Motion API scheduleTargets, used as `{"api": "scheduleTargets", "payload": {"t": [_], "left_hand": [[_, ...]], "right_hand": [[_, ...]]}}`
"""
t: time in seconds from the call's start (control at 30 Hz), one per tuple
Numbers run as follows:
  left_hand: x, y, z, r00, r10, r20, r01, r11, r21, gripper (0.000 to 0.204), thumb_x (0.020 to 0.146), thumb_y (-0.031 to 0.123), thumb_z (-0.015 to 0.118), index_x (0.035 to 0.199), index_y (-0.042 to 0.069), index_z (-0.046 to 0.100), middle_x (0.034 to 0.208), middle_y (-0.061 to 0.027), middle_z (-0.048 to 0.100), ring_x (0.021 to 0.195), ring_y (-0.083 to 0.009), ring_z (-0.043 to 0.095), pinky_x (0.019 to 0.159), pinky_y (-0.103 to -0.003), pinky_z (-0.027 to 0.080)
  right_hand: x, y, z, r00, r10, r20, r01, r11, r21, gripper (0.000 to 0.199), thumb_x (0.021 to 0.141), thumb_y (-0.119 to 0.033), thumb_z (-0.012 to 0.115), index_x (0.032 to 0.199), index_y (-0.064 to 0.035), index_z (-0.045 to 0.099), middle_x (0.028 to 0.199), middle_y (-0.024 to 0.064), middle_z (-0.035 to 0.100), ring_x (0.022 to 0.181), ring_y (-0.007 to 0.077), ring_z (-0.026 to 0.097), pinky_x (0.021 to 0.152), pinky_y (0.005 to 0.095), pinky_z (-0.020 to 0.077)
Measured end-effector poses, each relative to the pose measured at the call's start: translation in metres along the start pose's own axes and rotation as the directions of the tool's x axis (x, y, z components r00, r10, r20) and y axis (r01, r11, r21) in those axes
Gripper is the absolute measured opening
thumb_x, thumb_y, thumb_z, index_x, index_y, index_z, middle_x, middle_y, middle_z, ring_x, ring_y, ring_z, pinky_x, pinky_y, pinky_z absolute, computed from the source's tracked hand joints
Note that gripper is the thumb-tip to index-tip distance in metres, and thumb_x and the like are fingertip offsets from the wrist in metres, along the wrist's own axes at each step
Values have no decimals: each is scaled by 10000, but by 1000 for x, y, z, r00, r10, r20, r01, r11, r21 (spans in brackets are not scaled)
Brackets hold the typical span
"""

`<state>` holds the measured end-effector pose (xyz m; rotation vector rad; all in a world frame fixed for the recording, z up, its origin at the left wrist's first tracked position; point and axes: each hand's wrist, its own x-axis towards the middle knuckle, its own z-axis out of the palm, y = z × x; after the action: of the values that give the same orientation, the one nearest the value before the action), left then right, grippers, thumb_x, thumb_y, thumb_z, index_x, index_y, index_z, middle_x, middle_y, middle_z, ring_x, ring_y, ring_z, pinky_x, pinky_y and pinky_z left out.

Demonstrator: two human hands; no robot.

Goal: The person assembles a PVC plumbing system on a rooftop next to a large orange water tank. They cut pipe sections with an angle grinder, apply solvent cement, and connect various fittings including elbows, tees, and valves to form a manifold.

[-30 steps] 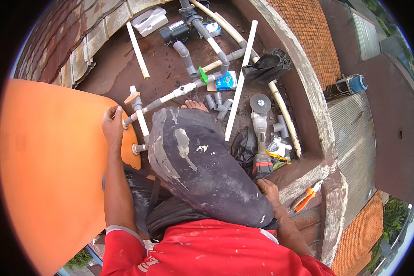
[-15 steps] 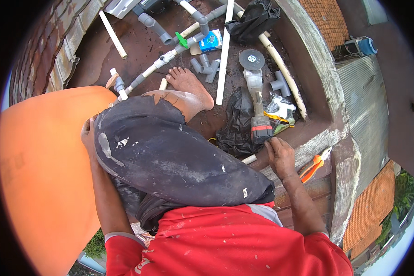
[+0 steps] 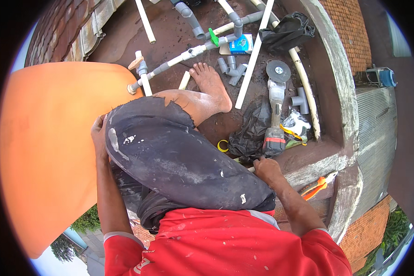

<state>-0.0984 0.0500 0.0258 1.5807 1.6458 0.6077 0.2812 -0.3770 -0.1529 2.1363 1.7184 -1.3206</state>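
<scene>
The grinder (image 3: 276, 108) lies on the brown floor (image 3: 119, 46), disc (image 3: 278, 71) pointing away from the person, battery (image 3: 274, 143) toward the person. Positions below are relative to the grinder.

Right hand (image 3: 267, 171): just short of the battery end. Fingers curled; whether they grip anything cannot be told.

Left hand (image 3: 98, 133): well to the left, between the bent knee (image 3: 138, 126) and the orange tank (image 3: 55, 138). Fingers partly hidden behind the knee; their state cannot be told.

Left side: black bag (image 3: 250, 131) beside the body; yellow ring (image 3: 222, 146) past the bag; white pipe (image 3: 255, 57), set diagonally; gray pipe fittings (image 3: 234, 71) farther left.

Right side: clear bag (image 3: 296, 123) with white contents, near the battery; gray tee (image 3: 300, 100) beside the body.

Near side, to the right: orange-handled pliers (image 3: 318, 187).
</scene>
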Motion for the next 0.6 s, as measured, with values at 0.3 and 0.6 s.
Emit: {"api": "scheduleTargets", "payload": {"t": [0.3,0.6], "left_hand": [[-2,-22,23,987,135,85,-136,991,1,300,1109,232,647,1011,-38,737,876,14,672,809,-67,586,725,-270,498],[15,-29,55,969,89,229,-59,989,-133,326,1093,248,674,1075,-71,742,921,-37,732,841,-99,638,750,-300,527]], "right_hand": [[-8,18,-1,998,-41,-57,46,995,89,260,947,-355,732,1032,-123,813,1114,180,760,1082,392,731,959,509,580],[-6,30,6,995,8,-104,1,996,89,212,950,-326,691,987,-161,819,1063,152,776,1007,379,751,911,506,598]]}}
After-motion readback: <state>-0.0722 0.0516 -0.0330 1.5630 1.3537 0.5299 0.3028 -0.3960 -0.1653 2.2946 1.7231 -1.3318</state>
